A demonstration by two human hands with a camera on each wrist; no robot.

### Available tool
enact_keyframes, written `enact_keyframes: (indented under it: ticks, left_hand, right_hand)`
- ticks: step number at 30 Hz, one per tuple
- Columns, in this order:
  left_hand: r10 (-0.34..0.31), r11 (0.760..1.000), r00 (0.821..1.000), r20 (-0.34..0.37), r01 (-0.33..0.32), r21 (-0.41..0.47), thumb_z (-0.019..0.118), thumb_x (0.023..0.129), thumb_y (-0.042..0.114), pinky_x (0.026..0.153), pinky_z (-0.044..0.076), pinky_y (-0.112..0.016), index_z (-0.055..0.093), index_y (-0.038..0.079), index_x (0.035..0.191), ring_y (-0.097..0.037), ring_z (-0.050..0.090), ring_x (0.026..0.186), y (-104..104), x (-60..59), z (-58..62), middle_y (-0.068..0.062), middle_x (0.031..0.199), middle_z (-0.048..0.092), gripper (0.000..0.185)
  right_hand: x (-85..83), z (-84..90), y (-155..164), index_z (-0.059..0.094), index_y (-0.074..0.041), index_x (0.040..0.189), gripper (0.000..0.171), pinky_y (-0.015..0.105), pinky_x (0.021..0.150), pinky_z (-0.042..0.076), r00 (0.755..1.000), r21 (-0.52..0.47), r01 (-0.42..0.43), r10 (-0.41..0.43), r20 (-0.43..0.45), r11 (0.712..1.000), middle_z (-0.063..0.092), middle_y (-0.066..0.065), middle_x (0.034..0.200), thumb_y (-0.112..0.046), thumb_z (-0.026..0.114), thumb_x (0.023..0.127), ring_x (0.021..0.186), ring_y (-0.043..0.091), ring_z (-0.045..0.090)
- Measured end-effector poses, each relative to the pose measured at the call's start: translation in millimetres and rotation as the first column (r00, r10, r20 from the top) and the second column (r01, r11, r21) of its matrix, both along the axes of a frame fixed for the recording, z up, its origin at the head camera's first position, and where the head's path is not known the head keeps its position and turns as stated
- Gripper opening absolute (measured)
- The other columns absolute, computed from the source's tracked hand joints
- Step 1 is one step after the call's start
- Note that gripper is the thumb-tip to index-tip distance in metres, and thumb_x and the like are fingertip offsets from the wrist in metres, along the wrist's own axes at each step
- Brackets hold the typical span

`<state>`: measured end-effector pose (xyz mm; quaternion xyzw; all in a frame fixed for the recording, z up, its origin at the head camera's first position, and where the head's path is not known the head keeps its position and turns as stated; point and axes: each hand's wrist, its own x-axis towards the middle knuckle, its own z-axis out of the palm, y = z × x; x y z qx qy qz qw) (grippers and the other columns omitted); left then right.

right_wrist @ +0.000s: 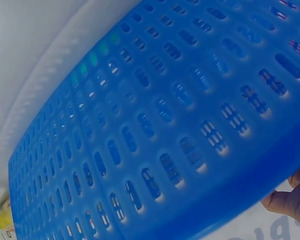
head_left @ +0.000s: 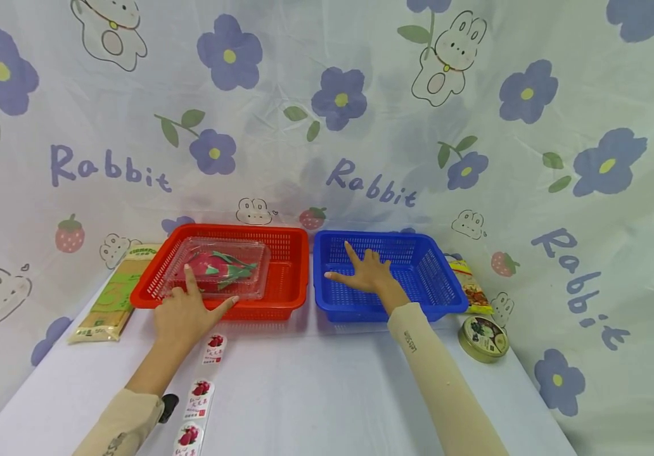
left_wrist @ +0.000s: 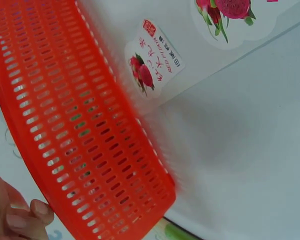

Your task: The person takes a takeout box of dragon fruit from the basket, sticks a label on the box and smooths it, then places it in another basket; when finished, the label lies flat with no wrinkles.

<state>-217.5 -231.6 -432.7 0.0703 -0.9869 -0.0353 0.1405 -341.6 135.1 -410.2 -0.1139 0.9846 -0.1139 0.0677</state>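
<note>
My left hand (head_left: 181,316) is over the front rim of a red plastic basket (head_left: 284,278), thumb and index finger spread, the other fingers loosely bent. Inside that basket lies a clear lidded plastic box (head_left: 261,253) with a dragon fruit (head_left: 218,266) in it. The left index fingertip overlaps the box in the head view; whether it touches cannot be told. Over a blue plastic basket (head_left: 333,310), my right hand (head_left: 368,272) reaches with spread fingers and holds nothing. In the wrist views, the basket walls hide most of each hand.
A strip of dragon fruit stickers (head_left: 197,399) lies in front of the red basket. Left of it is a pack of noodles (head_left: 113,294). Right of the blue basket are a yellow snack bag (head_left: 471,288) and a round tin (head_left: 483,339). A patterned curtain (head_left: 287,158) stands behind.
</note>
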Motion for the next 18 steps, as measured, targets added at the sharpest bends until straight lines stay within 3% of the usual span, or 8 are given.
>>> enact_keyframes:
  ticks: [3,8,18]
  left_hand:
    - [0.021,1.0,1.0,-0.012,-0.021,0.004,0.051,0.081,0.081,0.042,0.037,-0.034,0.013,-0.012,0.153,-0.028,0.042,0.046,1.9,2.0,-0.7,-0.031,0.073,0.051,0.124]
    - [0.044,0.999,0.999,-0.006,-0.044,0.031,0.048,0.083,0.08,0.042,0.028,-0.031,0.011,-0.016,0.151,-0.021,0.035,0.04,5.3,7.2,-3.5,-0.012,0.049,0.04,0.123]
    - [0.084,0.99,0.992,0.094,-0.093,0.101,0.039,0.086,0.081,0.047,0.03,-0.032,0.008,-0.019,0.149,-0.022,0.038,0.041,8.2,10.6,-6.3,-0.009,0.046,0.042,0.122]
  right_hand:
    - [0.2,0.2,-2.6,-0.001,-0.036,0.159,0.105,0.073,0.113,0.009,1.0,0.003,-0.008,0.008,-0.002,1.0,0.014,0.027,0.162,-0.089,0.038,0.078,0.149,0.05,0.013]
    - [0.5,0.7,-7.5,-0.001,-0.037,0.159,0.103,0.074,0.113,0.007,1.0,-0.013,-0.024,0.024,-0.008,1.0,0.016,0.027,0.161,-0.088,0.04,0.079,0.148,0.051,0.013]
    - [1.3,1.0,-16.7,-0.001,-0.037,0.159,0.104,0.073,0.113,0.009,0.999,-0.014,-0.043,0.043,-0.013,0.999,0.015,0.027,0.162,-0.089,0.04,0.078,0.148,0.051,0.013]
